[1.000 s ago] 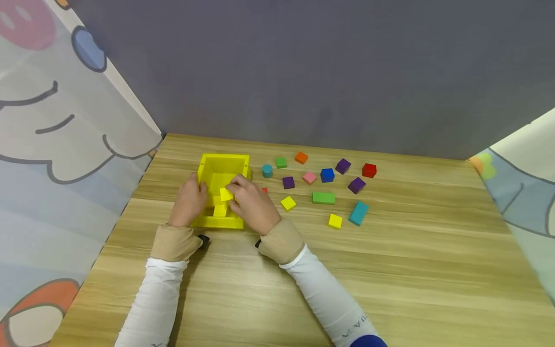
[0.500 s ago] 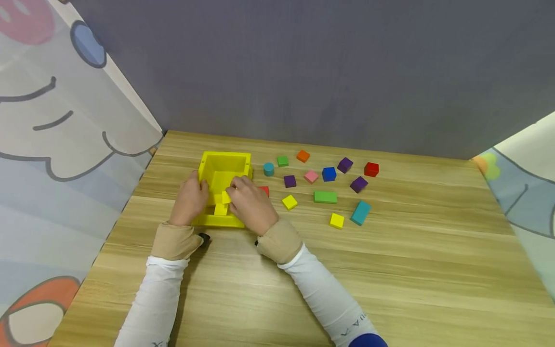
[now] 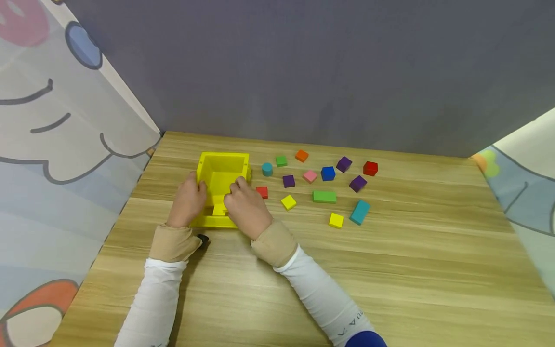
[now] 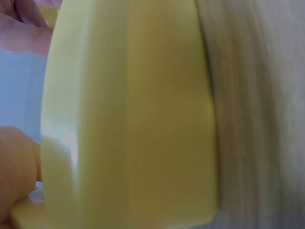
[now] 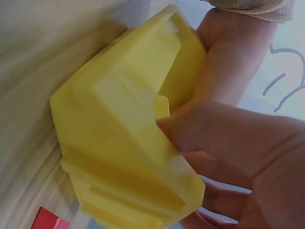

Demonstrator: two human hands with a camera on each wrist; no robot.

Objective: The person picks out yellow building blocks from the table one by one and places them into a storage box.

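Observation:
A yellow open-topped box stands at the left of the wooden table. My left hand grips its left wall, fingers curled at the rim. The right hand reaches over the right wall with curled fingers. In the right wrist view, a small yellow block shows at the thumb tip; the fingers appear to pinch it, though the hand covers most of it. Another yellow piece lies inside the box near its front wall. The left wrist view is mostly filled by the box's yellow side.
Right of the box lie several loose blocks, including a red block, a teal cylinder, a yellow block, a green block, a blue cube and a teal block. A grey panel rises behind the table.
The right hand has turned and shifted slightly left and down at the box, hiding the yellow block it held in the head view. The red block beside it is now uncovered. The left hand stays put.

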